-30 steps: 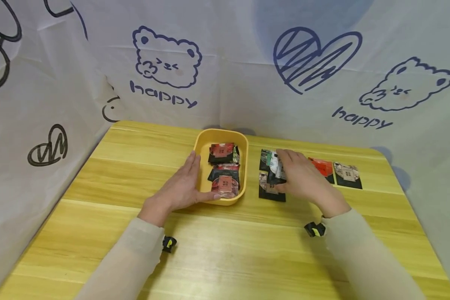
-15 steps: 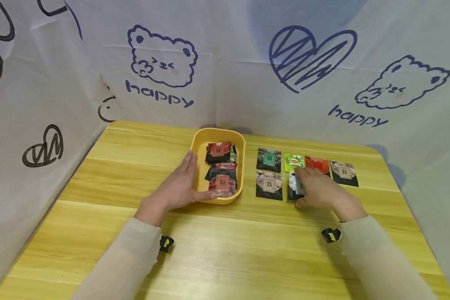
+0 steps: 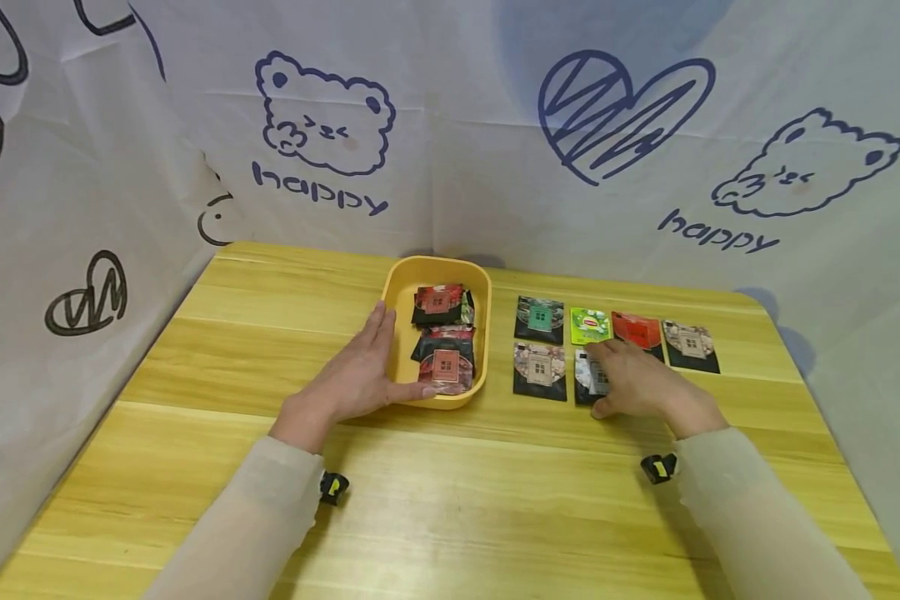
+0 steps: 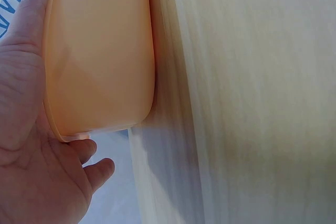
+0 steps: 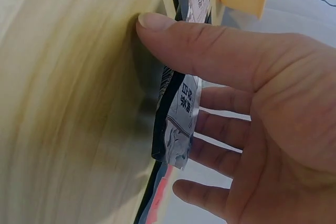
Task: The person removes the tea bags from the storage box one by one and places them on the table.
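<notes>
My left hand (image 3: pixel 348 379) rests against a yellow plastic box (image 3: pixel 487 333) in the head view, fingers straight along its left side and thumb along the front rim. Inside the box lie several tea bag sachets (image 3: pixel 447 369). My right hand (image 3: pixel 633 379) is over a black-and-white tea bag sachet (image 3: pixel 591 383) lying in the front row. In the right wrist view, thumb and fingers are spread apart on either side of this sachet (image 5: pixel 181 111), fingers loosely bent; the hand hides its right part in the head view.
Beside the box lie a green-labelled black sachet (image 3: pixel 538 319), a beige-and-black one (image 3: pixel 540 371), a small bright green one (image 3: pixel 589 325), a red one (image 3: pixel 636 332) and another beige-and-black one (image 3: pixel 692 346). A printed cloth (image 3: pixel 480 200) hangs behind the wooden table (image 3: pixel 450 500).
My right hand has carried the black-and-white sachet to the right and set it down beside the beige one, then loosened around it. The left hand stays at the box.
</notes>
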